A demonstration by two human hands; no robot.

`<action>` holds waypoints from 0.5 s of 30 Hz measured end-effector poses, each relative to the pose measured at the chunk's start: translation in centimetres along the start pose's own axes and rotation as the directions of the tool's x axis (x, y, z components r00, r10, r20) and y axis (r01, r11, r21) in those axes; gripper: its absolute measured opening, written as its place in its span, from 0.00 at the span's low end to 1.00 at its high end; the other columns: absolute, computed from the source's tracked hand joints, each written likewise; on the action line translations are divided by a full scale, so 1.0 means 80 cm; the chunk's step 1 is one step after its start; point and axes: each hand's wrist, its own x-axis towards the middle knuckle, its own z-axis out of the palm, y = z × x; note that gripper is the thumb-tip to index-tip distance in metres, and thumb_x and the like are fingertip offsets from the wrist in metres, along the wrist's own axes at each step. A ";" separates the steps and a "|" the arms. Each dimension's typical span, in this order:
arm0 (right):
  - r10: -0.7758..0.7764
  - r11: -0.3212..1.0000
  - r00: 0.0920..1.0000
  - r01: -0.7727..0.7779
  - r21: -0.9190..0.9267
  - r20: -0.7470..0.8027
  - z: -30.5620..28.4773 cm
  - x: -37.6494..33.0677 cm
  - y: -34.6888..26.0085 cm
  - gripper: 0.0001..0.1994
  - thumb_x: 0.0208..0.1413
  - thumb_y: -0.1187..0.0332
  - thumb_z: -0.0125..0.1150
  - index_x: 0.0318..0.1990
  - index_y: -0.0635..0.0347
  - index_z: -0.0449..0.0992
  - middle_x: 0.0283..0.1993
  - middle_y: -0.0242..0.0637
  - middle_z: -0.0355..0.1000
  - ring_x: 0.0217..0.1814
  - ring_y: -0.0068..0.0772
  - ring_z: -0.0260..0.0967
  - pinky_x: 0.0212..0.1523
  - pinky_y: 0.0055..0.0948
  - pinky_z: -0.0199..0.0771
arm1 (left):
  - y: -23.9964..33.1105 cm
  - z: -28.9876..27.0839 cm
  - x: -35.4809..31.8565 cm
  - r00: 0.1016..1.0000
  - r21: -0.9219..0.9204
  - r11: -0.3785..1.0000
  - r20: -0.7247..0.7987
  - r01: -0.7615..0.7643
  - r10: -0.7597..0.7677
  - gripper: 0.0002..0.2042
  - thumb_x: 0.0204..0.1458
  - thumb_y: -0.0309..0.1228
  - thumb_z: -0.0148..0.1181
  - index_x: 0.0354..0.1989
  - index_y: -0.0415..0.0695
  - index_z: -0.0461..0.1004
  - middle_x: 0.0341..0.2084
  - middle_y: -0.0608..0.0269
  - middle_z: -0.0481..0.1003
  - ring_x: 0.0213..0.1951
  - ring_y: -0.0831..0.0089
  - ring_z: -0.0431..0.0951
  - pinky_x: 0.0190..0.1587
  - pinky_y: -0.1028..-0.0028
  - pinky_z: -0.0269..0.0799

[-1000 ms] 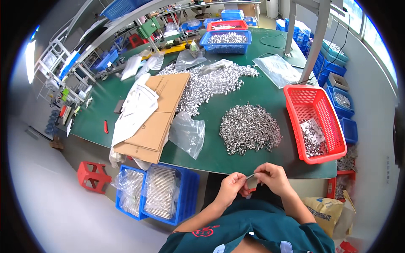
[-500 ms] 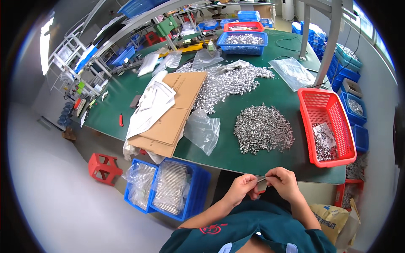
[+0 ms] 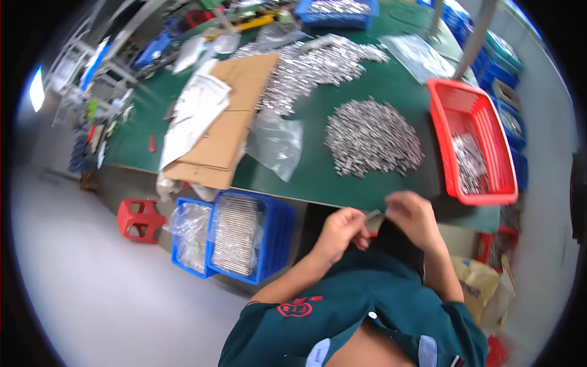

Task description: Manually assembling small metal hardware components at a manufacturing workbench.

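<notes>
Just off the near table edge, my left hand (image 3: 340,235) is closed on a small flat pale piece (image 3: 374,221) with a bit of red at its lower end; its exact kind does not show. My right hand (image 3: 413,215) is bent close to the right of it, its fingers smeared by motion, so whether they hold anything is hidden. Beyond both hands, a round heap of small shiny metal parts (image 3: 372,138) lies on the green table (image 3: 318,183). A larger pile of brighter metal parts (image 3: 318,70) spreads farther back.
A red plastic basket (image 3: 435,116) with metal parts stands at the table's right end. Flattened cardboard (image 3: 211,147) with white papers (image 3: 199,110) and a clear plastic bag (image 3: 276,144) lie left. Blue crates (image 3: 278,238) and a red stool (image 3: 140,221) stand below the left edge.
The view has tilted, so the table sits higher in the picture. My right fingers, pinched at the piece before, are now slightly apart from my left hand and blurred.
</notes>
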 end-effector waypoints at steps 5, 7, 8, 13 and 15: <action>-0.068 0.943 0.953 -0.036 -0.330 -0.296 -0.029 0.020 0.038 0.08 0.47 0.76 0.59 0.37 0.63 0.74 0.34 0.43 0.71 0.34 0.46 0.71 0.35 0.32 0.71 | 0.006 -0.003 0.005 0.999 0.035 0.999 -0.033 -0.007 0.008 0.07 0.58 0.31 0.50 0.35 0.40 0.69 0.21 0.62 0.73 0.19 0.75 0.73 0.23 0.77 0.72; -0.046 0.933 0.956 -0.063 -0.355 -0.291 -0.031 0.018 0.043 0.08 0.47 0.75 0.60 0.37 0.61 0.75 0.35 0.42 0.71 0.36 0.46 0.71 0.36 0.35 0.72 | 0.004 0.000 0.006 1.000 0.038 0.999 -0.026 0.010 -0.009 0.06 0.58 0.30 0.49 0.35 0.40 0.68 0.21 0.62 0.73 0.19 0.75 0.73 0.23 0.77 0.71; -0.059 0.922 0.958 -0.054 -0.383 -0.279 -0.031 0.019 0.043 0.09 0.47 0.75 0.60 0.37 0.60 0.75 0.35 0.42 0.71 0.35 0.46 0.71 0.36 0.35 0.72 | 0.004 0.002 0.007 1.000 0.033 0.999 -0.015 0.017 -0.016 0.06 0.58 0.30 0.49 0.35 0.40 0.68 0.21 0.62 0.73 0.19 0.75 0.73 0.23 0.77 0.71; -0.171 0.878 0.939 0.008 -0.478 -0.299 -0.018 0.027 0.049 0.10 0.43 0.73 0.63 0.36 0.56 0.76 0.32 0.38 0.70 0.33 0.42 0.72 0.33 0.35 0.72 | -0.001 0.001 0.002 1.000 0.031 1.000 -0.023 0.000 0.001 0.07 0.59 0.30 0.49 0.34 0.38 0.68 0.21 0.61 0.73 0.19 0.75 0.74 0.23 0.78 0.73; -0.190 0.859 0.935 0.012 -0.512 -0.298 -0.013 0.032 0.050 0.09 0.43 0.73 0.64 0.34 0.56 0.76 0.32 0.37 0.70 0.32 0.41 0.71 0.32 0.34 0.72 | -0.001 0.000 0.000 0.999 0.038 0.999 -0.033 0.003 -0.002 0.07 0.59 0.30 0.48 0.34 0.38 0.68 0.21 0.61 0.73 0.19 0.75 0.73 0.23 0.78 0.73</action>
